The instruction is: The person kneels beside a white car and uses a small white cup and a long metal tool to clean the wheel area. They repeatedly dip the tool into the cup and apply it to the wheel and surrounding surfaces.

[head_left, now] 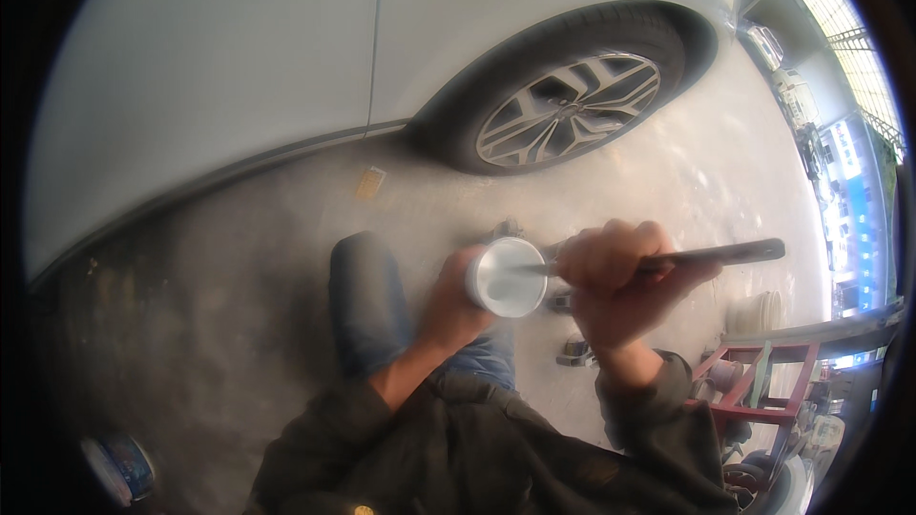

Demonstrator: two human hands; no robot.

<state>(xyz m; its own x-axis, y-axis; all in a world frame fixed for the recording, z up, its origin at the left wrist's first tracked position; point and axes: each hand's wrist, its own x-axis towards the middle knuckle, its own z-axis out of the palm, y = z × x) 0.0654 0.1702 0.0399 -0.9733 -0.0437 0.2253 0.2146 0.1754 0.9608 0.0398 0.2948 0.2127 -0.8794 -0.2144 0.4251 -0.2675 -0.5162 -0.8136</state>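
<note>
Here's the left hand (456, 298), fingers wrapped around the near left side of a white cup (509, 298), a firm enough hold, with the round mouth facing up toward the worker's head. And there's the right hand (611, 281), clenched on a slim tool (735, 253), its dark handle jutting out to the right past the fist! The tool's thin other end points left, reaching over the cup's rim and into the mouth; blur hides whether the tip touches anything in there. The inside looks pale and whitish, nothing sharper than that.

So the cup sits between the two hands, just in front of the body, over the blue jeans (367, 296) and between two dark sleeves (658, 420). Up ahead, a big pale car (229, 67) fills the upper left, its wheel (570, 107) showing dark rubber and a silver, many-spoked rim. A small yellowish card (370, 183) lies on the grey floor (239, 324) near the car's lower edge. Over on the right stands a red metal frame (759, 413), with a cream-coloured round object (754, 311) just beyond it, and down at the lower left, a can (126, 467).
</note>
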